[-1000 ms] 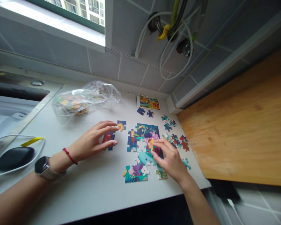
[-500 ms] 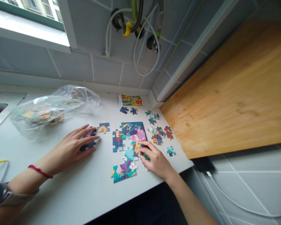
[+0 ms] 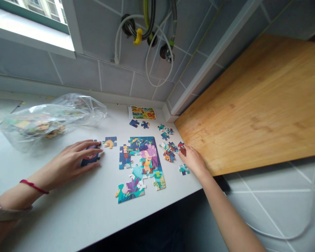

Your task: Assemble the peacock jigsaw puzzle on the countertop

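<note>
We look down on a corner where a white countertop (image 3: 55, 218) meets a broad butcher-block board (image 3: 252, 112) on our right. Grey floor tiles (image 3: 265, 206) show below the board, and a tiled wall (image 3: 81, 77) rises behind the countertop. On that wall we see a bright window (image 3: 39, 5) and looped hoses (image 3: 157, 45) with a yellow clip (image 3: 138, 36).

A crumpled plastic bag (image 3: 49, 120) of jigsaw pieces lies on the countertop to our left, and a small picture card (image 3: 141, 112) sits near the wall. In front of us, towards the counter's edge, lies a partly built jigsaw puzzle (image 3: 141, 157), with its pieces joined in uneven sections around gaps.

Our left hand (image 3: 73, 157), with a red string bracelet (image 3: 34, 186) at the wrist, lies low with its fingers (image 3: 86, 144) extended and slightly spread over a dark blue piece (image 3: 90, 160). We cannot tell whether they grip it. A loose blue piece with an orange shape (image 3: 109, 142) sits just beside the fingertips.

Our right hand (image 3: 193, 161) reaches beside the puzzle, its fingers (image 3: 185, 150) loosely curled and touching a red-brown piece (image 3: 182, 149) in a small heap of loose pieces. We cannot tell whether they have hold of it. A lone teal piece (image 3: 184, 169) lies just below that hand.
</note>
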`<state>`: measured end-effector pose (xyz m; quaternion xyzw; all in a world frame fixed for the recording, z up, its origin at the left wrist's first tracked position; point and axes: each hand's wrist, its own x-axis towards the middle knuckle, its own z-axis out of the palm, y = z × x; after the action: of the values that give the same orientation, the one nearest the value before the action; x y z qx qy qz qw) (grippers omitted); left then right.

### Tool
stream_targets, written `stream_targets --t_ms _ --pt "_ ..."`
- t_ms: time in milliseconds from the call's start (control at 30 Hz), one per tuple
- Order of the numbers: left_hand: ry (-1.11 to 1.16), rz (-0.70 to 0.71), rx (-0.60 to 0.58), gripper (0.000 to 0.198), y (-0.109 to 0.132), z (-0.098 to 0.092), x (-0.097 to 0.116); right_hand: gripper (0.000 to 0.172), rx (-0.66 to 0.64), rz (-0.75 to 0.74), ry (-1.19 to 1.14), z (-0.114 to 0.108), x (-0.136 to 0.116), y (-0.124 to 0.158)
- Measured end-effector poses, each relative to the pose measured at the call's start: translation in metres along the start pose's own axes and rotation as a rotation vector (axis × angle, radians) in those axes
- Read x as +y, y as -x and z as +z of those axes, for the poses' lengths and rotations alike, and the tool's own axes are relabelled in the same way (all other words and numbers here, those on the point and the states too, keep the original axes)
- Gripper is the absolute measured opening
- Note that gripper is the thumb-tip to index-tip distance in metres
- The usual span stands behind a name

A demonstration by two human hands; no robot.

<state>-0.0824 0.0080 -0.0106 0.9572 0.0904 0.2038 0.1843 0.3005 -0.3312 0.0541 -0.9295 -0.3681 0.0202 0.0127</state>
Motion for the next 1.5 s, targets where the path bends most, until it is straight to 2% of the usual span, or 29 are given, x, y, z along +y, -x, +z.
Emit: stream_targets --t_ms 100,267,333,467,633,767,900,1000,1167,1267,1400,1500 --pt "0.022 -0.027 -0.022 0.041 0.000 0.001 -0.001 0.051 -0.010 0.003 0.016 0.002 -0.002 -0.004" --pt "0.075 -0.040 0.014 0.043 0.001 0.001 -0.005 0.049 -0.067 -0.065 0.019 -0.007 0.005 -0.022" --pt "0.124 -0.072 0.000 0.045 0.000 -0.005 -0.005 0.043 -0.105 -0.079 0.024 -0.012 0.008 -0.035" --pt "0.178 -0.129 0.020 0.050 -0.001 -0.018 -0.004 0.016 -0.209 -0.087 0.035 -0.016 0.011 -0.063" --pt "0.106 -0.169 0.046 0.052 0.001 -0.024 -0.014 0.010 -0.250 -0.088 0.050 -0.011 0.012 -0.085" --pt "0.134 -0.176 -0.005 0.058 0.003 -0.027 -0.019 0.012 -0.285 -0.108 0.044 -0.010 0.012 -0.092" --pt "0.174 -0.124 -0.103 0.081 0.003 -0.033 -0.020 0.013 -0.289 -0.124 0.018 -0.010 0.013 -0.097" --pt "0.170 -0.133 -0.171 0.091 0.005 -0.035 -0.021 0.013 -0.276 -0.122 -0.002 -0.009 0.014 -0.099" --pt "0.178 -0.186 -0.219 0.088 0.005 -0.038 -0.020 0.023 -0.180 -0.107 -0.022 -0.008 0.013 -0.098" --pt "0.198 -0.174 -0.201 0.081 0.003 -0.039 -0.019 0.022 -0.114 -0.107 -0.060 -0.010 0.012 -0.094" --pt "0.179 -0.149 -0.165 0.073 0.001 -0.037 -0.018 0.007 -0.015 -0.103 -0.137 -0.020 0.009 -0.091" --pt "0.165 -0.120 -0.140 0.068 0.001 -0.036 -0.015 0.022 0.115 -0.120 -0.380 -0.030 -0.014 -0.083"
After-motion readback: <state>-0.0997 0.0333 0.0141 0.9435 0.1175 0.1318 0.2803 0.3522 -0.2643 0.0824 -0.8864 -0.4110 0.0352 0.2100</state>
